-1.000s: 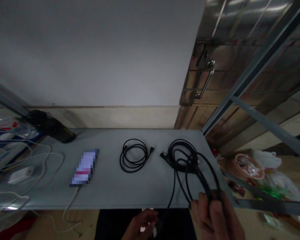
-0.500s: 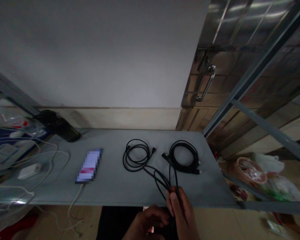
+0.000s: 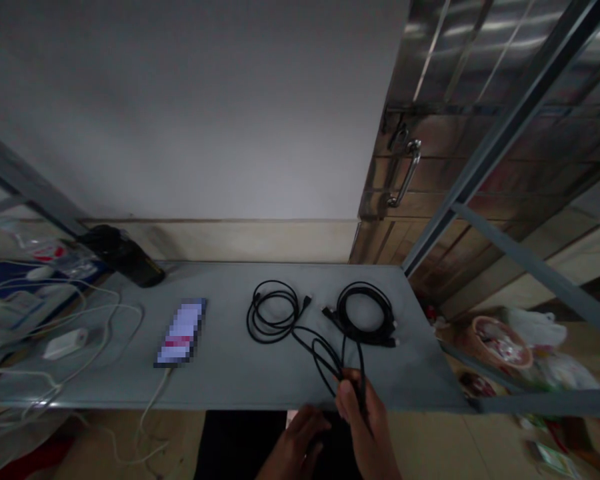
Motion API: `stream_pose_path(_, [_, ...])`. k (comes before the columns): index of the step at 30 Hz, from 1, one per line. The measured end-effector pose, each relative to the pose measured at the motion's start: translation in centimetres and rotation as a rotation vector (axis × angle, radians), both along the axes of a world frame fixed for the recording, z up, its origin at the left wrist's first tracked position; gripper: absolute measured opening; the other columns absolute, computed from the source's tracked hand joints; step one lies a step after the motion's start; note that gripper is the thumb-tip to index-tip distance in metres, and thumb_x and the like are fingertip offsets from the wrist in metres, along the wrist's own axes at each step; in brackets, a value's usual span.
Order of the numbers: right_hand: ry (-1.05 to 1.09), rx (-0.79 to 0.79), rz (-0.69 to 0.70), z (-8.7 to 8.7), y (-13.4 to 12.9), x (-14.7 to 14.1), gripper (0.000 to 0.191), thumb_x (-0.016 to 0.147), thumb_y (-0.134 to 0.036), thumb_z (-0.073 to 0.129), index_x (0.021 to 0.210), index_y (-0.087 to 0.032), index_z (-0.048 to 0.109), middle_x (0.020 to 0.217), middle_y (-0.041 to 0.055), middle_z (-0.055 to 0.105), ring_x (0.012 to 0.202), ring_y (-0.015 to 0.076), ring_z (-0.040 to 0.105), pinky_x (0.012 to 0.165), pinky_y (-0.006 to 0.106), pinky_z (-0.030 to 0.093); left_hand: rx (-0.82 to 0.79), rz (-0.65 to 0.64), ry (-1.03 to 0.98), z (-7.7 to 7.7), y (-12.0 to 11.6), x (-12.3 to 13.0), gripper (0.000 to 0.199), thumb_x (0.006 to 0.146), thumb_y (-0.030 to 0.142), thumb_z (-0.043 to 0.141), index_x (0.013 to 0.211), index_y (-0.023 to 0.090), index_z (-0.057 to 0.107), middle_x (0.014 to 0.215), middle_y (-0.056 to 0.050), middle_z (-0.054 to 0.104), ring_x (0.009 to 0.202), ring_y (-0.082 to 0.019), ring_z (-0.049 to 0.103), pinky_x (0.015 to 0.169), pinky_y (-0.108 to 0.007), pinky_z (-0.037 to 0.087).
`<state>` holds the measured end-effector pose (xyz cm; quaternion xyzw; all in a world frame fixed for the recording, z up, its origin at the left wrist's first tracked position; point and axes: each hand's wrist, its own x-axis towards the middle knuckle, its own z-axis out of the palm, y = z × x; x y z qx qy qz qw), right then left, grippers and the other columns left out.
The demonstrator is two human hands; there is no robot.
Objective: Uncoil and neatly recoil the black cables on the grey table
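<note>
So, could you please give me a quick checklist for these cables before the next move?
1. Right hand has a firm-looking hold on the loose black cable: ok, fingers wrapped round it.
2. Left hand is free: cannot tell, its palm is hidden.
3. Left coil and right coil lie apart on the table: ok.
4. Loose black cable is clear of both coils: cannot tell, its strands run up to their edges.
5. Phone is clear of the black cables: ok, it lies apart.
</note>
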<state>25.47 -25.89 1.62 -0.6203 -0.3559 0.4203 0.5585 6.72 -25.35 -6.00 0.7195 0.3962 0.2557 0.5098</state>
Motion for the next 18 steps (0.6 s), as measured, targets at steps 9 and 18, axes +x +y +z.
stream_pose_path(9, [-0.023, 0.046, -0.063, 1.6, -0.1, 4.6, 0.060, 0.104, -0.078, 0.063, 0.112, -0.022, 0.081, 0.082, 0.0042, 0.072, 0.075, 0.0222, 0.066, 0.073, 0.032, 0.058, -0.104, 0.294, -0.020, 9.4, 2.2, -5.2, 0.024, 0.096, 0.053, 0.082, 0.101, 0.030, 0.088, 0.101, -0.008, 0.085, 0.099, -0.030, 0.078, 0.091, -0.035, 0.060])
stream_pose_path(18, [0.022, 0.101, -0.168, 0.2, -0.6, 12.3, 0.067, 0.101, -0.081, 0.065, 0.120, -0.018, 0.082, 0.117, 0.0193, 0.085, 0.104, 0.0350, 0.083, 0.089, 0.048, 0.069, -0.297, 0.766, -0.738, 12.4, 5.4, -12.1, 0.038, 0.067, 0.043, 0.101, 0.087, 0.022, 0.077, 0.074, -0.002, 0.068, 0.072, -0.021, 0.065, 0.069, -0.031, 0.061])
